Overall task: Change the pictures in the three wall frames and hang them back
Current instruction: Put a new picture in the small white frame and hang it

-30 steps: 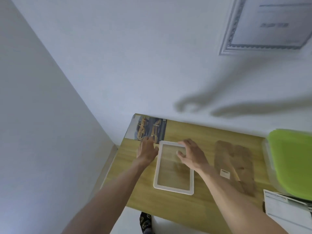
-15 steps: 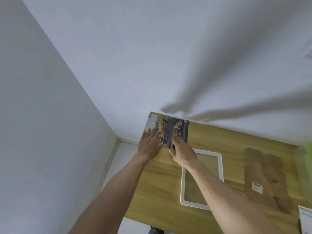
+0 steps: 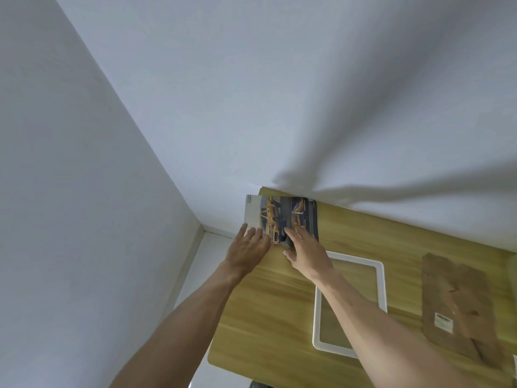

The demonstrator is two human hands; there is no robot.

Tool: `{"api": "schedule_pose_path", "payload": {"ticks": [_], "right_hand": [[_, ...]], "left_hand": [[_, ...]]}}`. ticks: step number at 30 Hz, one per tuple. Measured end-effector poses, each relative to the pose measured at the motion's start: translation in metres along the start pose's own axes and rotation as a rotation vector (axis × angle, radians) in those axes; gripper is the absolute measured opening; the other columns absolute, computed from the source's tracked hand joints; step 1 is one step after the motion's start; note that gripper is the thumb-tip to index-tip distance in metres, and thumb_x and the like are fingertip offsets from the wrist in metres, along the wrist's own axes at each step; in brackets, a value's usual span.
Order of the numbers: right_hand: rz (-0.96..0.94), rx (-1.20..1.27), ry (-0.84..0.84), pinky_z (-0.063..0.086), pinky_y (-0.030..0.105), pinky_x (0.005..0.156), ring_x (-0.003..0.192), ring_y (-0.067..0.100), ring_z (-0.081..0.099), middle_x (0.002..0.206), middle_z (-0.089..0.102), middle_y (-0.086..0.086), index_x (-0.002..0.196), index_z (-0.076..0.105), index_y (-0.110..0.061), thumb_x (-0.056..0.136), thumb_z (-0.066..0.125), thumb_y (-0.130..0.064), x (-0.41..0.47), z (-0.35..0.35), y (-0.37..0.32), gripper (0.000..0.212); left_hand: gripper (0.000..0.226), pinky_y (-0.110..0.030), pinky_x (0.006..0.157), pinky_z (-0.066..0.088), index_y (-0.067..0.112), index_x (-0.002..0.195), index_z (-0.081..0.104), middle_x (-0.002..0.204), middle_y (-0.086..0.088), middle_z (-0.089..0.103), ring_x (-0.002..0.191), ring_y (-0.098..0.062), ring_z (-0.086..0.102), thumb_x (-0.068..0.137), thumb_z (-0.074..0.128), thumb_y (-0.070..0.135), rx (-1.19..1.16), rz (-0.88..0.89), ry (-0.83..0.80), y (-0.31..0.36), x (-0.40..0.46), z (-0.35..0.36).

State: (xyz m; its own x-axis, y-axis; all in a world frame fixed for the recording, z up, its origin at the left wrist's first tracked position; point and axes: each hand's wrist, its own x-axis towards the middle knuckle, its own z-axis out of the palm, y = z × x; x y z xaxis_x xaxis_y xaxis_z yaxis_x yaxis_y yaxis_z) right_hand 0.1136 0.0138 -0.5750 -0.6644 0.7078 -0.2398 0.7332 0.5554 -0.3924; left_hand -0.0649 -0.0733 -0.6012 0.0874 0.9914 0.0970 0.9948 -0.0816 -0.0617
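Here, lying at the far left corner of the wooden worktop, close under the back wall and overhanging the worktop's left edge on its pale side: a stack of pictures, the top one showing a yellow vehicle against dark blue, with smaller panels and a dark strip along its right side, and a white margin on the left. Resting on the near left part of that stack, the left hand, fingers straight and slightly spread, flat on the white margin. Pressing on the near right part, the right hand, fingers extended and lying close together on the print, thumb pointing toward the left hand; no pinching visible from either. Sitting just beside the pictures, toward the near right and partly covered by the right forearm: a white frame, flat on the worktop, wood showing through its opening. Lying well to the right of the frame, apart from it: a brown backing board with a small white label, reaching toward the near right edge. Standing close on the left, the side wall, leaving only a narrow strip of pale floor between it and the worktop's left edge. Leaving bare wood between the hands and the near edge, and between frame and board.
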Motion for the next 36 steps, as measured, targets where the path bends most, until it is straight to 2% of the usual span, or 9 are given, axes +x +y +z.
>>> {"api": "schedule_pose_path", "payload": {"ticks": [5,10,13,18,22,26,29,33,36], "right_hand": [[-0.215,0.068,0.335,0.059,0.043,0.08,0.091,0.029,0.068,0.103,0.07,0.009,0.107,0.073,-0.008,0.081,0.075,0.002,-0.001,-0.002,-0.01,0.028],[-0.23,0.208,0.352,0.055,0.03,0.07,0.08,0.021,0.067,0.096,0.07,0.004,0.11,0.072,-0.011,0.09,0.063,0.003,-0.009,-0.029,-0.014,0.026],[-0.199,0.307,0.328,0.052,0.023,0.07,0.081,0.015,0.066,0.099,0.07,0.0,0.118,0.068,-0.02,0.094,0.059,-0.001,-0.023,-0.056,-0.009,0.032],[-0.049,0.615,0.309,0.042,0.007,0.065,0.073,-0.005,0.059,0.094,0.07,-0.01,0.117,0.066,-0.025,0.095,0.055,-0.004,-0.056,-0.11,0.003,0.032],[0.055,0.84,0.253,0.05,0.026,0.061,0.066,0.012,0.064,0.083,0.071,0.001,0.119,0.06,-0.035,0.091,0.061,-0.011,-0.087,-0.143,0.028,0.037],[0.13,0.984,0.256,0.059,0.039,0.07,0.072,0.019,0.07,0.091,0.074,0.006,0.123,0.059,-0.036,0.088,0.065,-0.009,-0.125,-0.158,0.055,0.044],[0.204,1.078,0.33,0.057,0.029,0.066,0.085,0.024,0.071,0.093,0.072,0.004,0.126,0.057,-0.036,0.09,0.067,-0.009,-0.152,-0.162,0.072,0.046],[0.278,1.17,0.396,0.047,0.023,0.063,0.09,0.01,0.066,0.103,0.069,0.001,0.131,0.055,-0.034,0.092,0.067,-0.012,-0.175,-0.16,0.099,0.047],[0.324,1.201,0.382,0.048,0.02,0.058,0.087,0.01,0.067,0.108,0.067,0.003,0.129,0.052,-0.034,0.094,0.066,-0.012,-0.19,-0.155,0.116,0.044]], "left_hand": [[0.026,-0.043,0.084,0.055,0.014,0.085,0.064,0.076,-0.002,0.07,0.07,-0.024,0.068,0.099,0.047,0.029,-0.057,-0.016,0.157,-0.003,-0.004,-0.019],[0.038,-0.036,0.083,0.053,0.013,0.103,0.067,0.092,-0.002,0.071,0.083,-0.023,0.069,0.09,0.055,0.046,-0.188,-0.09,0.137,-0.016,0.0,-0.052],[0.043,-0.037,0.088,0.051,0.01,0.115,0.063,0.1,-0.005,0.069,0.093,-0.028,0.067,0.083,0.073,0.037,-0.256,-0.136,0.174,-0.019,0.005,-0.079],[0.059,-0.035,0.104,0.037,0.016,0.14,0.046,0.136,-0.005,0.059,0.125,-0.027,0.052,0.09,0.066,0.039,-0.537,-0.416,0.133,-0.001,0.023,-0.132],[0.057,-0.037,0.1,0.045,0.024,0.134,0.05,0.131,-0.001,0.061,0.12,-0.021,0.057,0.086,0.068,0.048,-0.76,-0.541,0.144,0.027,0.036,-0.161],[0.063,-0.019,0.078,0.044,0.021,0.135,0.047,0.117,0.001,0.06,0.107,-0.016,0.058,0.082,0.075,0.041,-1.1,-0.671,0.224,0.073,0.049,-0.183],[0.068,-0.013,0.062,0.049,0.019,0.135,0.044,0.116,0.0,0.062,0.092,-0.008,0.065,0.079,0.079,0.035,-1.32,-0.695,0.19,0.11,0.053,-0.188],[0.063,-0.03,0.069,0.057,0.017,0.133,0.05,0.105,-0.009,0.068,0.093,-0.02,0.069,0.077,0.08,0.018,-1.447,-0.694,0.124,0.161,0.052,-0.181],[0.06,-0.026,0.063,0.056,0.016,0.131,0.053,0.101,-0.012,0.069,0.089,-0.022,0.07,0.077,0.075,0.001,-1.48,-0.691,0.095,0.192,0.047,-0.176]]}}
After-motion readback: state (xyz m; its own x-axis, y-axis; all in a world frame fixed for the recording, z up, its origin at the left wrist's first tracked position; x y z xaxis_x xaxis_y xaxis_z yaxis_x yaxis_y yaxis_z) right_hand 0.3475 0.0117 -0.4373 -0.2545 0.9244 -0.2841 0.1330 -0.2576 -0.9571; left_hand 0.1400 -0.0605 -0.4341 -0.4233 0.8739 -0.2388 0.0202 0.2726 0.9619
